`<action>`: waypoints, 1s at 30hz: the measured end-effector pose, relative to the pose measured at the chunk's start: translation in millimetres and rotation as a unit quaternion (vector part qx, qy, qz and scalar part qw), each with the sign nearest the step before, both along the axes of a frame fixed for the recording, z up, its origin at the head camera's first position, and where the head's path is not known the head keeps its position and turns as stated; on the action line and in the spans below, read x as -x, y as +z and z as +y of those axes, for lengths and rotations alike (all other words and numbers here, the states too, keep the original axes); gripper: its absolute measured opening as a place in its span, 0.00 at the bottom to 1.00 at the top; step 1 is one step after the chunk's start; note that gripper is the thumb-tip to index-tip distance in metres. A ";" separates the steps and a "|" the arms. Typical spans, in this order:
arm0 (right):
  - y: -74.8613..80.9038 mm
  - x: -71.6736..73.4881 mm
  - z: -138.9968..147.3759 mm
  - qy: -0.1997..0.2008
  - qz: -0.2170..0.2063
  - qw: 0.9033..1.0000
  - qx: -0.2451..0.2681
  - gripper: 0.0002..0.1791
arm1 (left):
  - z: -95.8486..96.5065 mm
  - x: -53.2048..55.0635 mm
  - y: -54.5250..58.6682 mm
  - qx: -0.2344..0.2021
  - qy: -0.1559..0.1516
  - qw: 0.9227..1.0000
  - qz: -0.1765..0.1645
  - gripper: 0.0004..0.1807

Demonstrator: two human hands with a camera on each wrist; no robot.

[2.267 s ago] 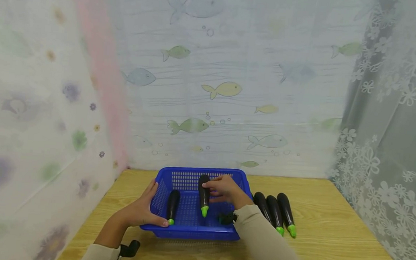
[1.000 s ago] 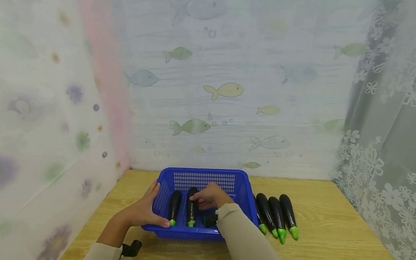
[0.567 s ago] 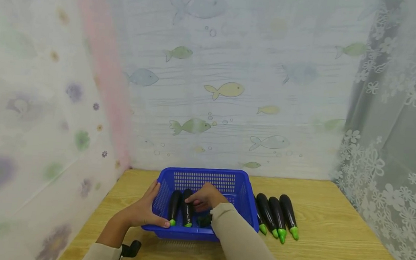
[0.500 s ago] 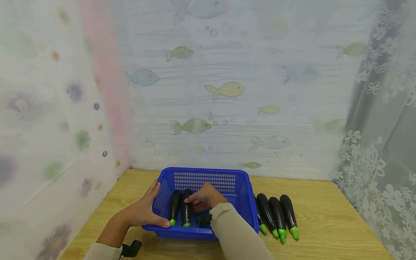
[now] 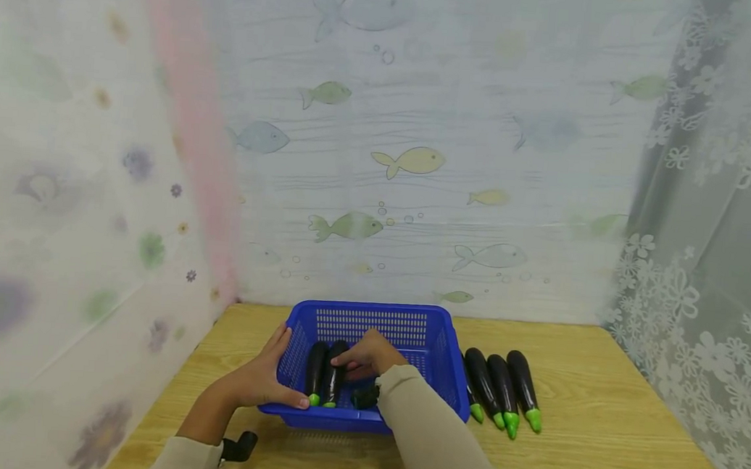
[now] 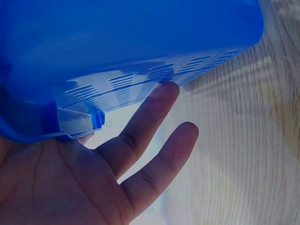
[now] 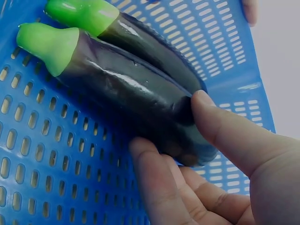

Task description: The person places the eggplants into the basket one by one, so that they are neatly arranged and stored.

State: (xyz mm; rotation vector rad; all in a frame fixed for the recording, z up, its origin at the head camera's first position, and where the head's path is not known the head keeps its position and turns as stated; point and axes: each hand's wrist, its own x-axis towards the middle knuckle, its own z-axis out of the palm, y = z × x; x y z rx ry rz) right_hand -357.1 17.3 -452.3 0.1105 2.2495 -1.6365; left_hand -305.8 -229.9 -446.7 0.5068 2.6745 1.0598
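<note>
Pinching eggplant (image 7: 126, 93): fingers of right hand (image 5: 370, 354) | gap to neighbouring eggplant (image 7: 157, 50) nearly gone (wider, I noted, a second ago), both inside blue basket (image 5: 336, 421) | left hand (image 5: 254, 380) spread at rim | placement looks almost settled

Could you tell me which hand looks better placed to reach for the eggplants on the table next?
Probably the right hand: it is nearer those eggplants, though it must first release the held eggplant. The left hand grips the basket, farther away.
</note>
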 end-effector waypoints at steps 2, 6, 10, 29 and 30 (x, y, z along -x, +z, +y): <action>0.1 0.5 0.1 -0.002 0.001 1.000 0.001 0.29 | 0.2 0.1 -0.3 0.001 -0.001 1.000 0.002 0.79; -0.5 2.4 -0.1 -0.003 0.000 1.000 -0.008 0.35 | 0.2 0.3 -0.5 0.000 -0.004 1.000 0.003 0.79; -1.2 3.5 -0.7 -0.002 -0.005 1.000 -0.021 0.29 | -0.3 -0.4 -0.1 -0.001 -0.006 1.000 0.002 0.79; -9.3 13.5 -2.6 -0.004 -0.006 0.999 -0.047 0.21 | -1.7 0.2 -1.8 -0.012 -0.003 1.000 -0.004 0.78; -9.6 13.8 -2.5 -0.004 -0.006 0.999 -0.046 0.22 | -1.6 0.3 -1.7 -0.012 -0.003 1.000 -0.003 0.78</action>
